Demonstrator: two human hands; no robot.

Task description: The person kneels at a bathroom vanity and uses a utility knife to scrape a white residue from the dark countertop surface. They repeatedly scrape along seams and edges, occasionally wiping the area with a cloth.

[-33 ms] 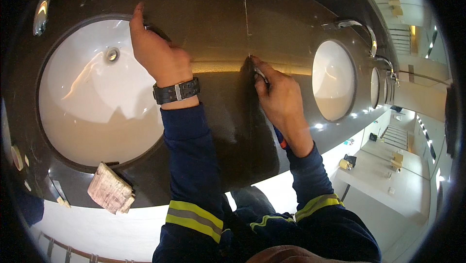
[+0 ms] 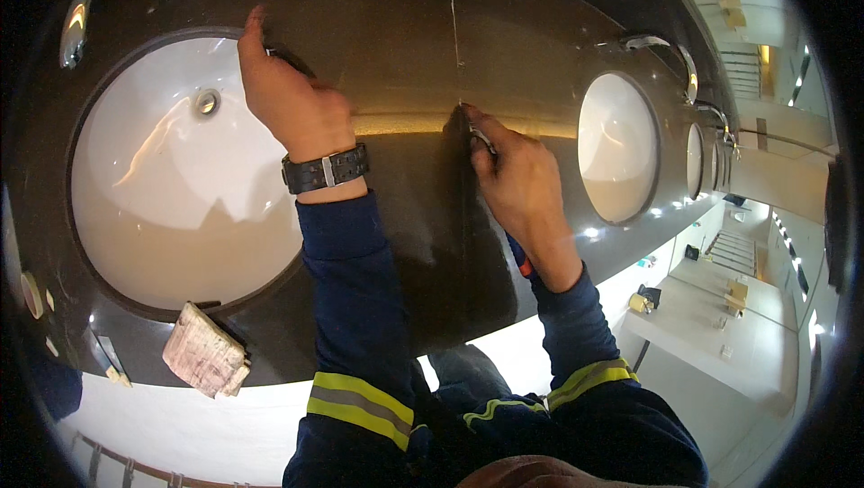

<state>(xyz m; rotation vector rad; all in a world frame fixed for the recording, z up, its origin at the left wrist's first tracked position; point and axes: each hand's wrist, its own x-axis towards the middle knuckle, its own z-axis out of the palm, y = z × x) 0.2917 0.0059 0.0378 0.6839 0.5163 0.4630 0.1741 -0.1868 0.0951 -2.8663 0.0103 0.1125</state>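
Observation:
My right hand (image 2: 520,168) is closed around a slim metal tool (image 2: 483,139), its fingertips down on the seam (image 2: 454,29) that crosses the dark stone countertop (image 2: 405,281). A blue and red piece (image 2: 519,256) shows below my right wrist; whether it is the tool's handle I cannot tell. My left hand (image 2: 292,101) rests over the right rim of the near white sink (image 2: 180,218). One finger points forward, stretched out; the other fingers are mostly hidden. A small bright glint shows beside it.
A folded, stained cloth (image 2: 205,350) lies at the counter's front edge, with a small blade-like tool (image 2: 111,359) to its left. A tape roll (image 2: 32,295) is at the far left. Chrome taps (image 2: 79,24) stand behind the sinks; more sinks (image 2: 618,148) run off right.

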